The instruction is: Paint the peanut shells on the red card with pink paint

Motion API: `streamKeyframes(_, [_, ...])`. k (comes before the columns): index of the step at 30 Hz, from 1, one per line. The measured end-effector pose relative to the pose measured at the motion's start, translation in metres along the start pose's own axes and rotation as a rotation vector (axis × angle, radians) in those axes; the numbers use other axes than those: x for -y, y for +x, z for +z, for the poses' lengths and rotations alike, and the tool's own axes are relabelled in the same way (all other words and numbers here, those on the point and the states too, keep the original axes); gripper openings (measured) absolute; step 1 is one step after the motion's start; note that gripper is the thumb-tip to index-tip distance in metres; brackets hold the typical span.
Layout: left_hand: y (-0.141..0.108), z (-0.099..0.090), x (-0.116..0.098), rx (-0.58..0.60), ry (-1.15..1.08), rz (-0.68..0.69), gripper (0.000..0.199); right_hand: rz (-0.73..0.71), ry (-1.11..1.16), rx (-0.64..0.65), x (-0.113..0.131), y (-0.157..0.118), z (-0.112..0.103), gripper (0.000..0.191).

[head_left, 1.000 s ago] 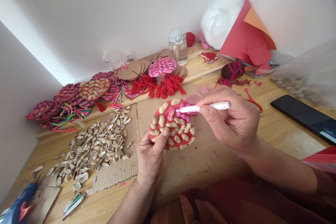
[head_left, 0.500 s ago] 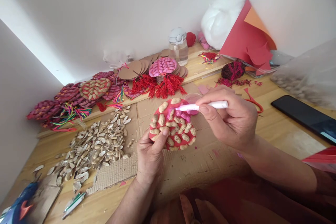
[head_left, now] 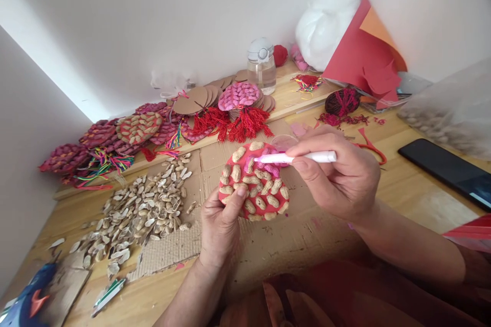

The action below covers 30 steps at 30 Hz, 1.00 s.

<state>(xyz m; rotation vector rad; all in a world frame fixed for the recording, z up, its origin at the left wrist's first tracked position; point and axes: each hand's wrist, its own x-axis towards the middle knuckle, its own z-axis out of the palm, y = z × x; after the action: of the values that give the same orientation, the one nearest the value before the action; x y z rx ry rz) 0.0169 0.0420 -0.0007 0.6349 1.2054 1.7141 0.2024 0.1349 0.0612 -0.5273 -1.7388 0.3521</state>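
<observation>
My left hand (head_left: 221, 219) is closed on the lower left edge of a round red disc (head_left: 238, 164), thumb on top. Peanut shells (head_left: 251, 180) cover the disc's face; several near its upper right are coloured pink, the others are bare tan. My right hand (head_left: 337, 173) pinches a white paint marker (head_left: 310, 157), held nearly level. Its tip touches or hovers just over a shell near the top of the disc; I cannot tell which. Behind the marker, partly hidden, sits a small clear dish (head_left: 284, 141).
Loose peanut shells (head_left: 146, 209) lie on cardboard (head_left: 169, 255) at left, near a blue glue gun (head_left: 30, 294). Finished-looking pink discs with tassels (head_left: 240, 96), cardboard circles (head_left: 192, 101) and a bottle (head_left: 261, 69) line the back. A phone (head_left: 447, 171) and scissors (head_left: 372, 150) lie right.
The marker's tip has moved slightly left and down across the shells near the disc's top. My left hand keeps its hold on the disc, almost still.
</observation>
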Motion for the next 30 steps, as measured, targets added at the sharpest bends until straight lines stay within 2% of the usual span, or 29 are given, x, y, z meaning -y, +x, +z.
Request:
streamKeyframes(6, [0.0003, 0.0028, -0.0013, 0.019, -0.014, -0.045, 0.030, -0.046, 0.021, 0.053, 0.0014, 0.0010, 0.0016, 0.011])
streamKeyframes(13, [-0.0011, 0.0080, -0.0050, -0.017, -0.063, -0.071, 0.032, 0.038, 0.020, 0.016, -0.0005, -0.0016, 0.0021, 0.009])
streamKeyframes(16, [-0.0010, 0.0069, -0.0037, -0.016, -0.065, -0.070, 0.030, 0.009, 0.014, 0.049, 0.0009, -0.0009, 0.0033, 0.009])
streamKeyframes(21, [-0.0005, 0.0048, -0.0012, -0.009, -0.056, -0.055, 0.028, 0.073, -0.014, 0.014, 0.0017, -0.0007, 0.0030, 0.006])
streamKeyframes(25, [-0.0004, 0.0037, 0.0008, 0.003, -0.030, -0.031, 0.021, 0.027, -0.045, 0.046, 0.0013, -0.0001, 0.0022, 0.005])
streamKeyframes(30, [-0.0004, 0.0021, 0.0025, 0.021, -0.024, -0.014, 0.020, 0.068, -0.050, 0.017, 0.0014, 0.0000, 0.0024, 0.004])
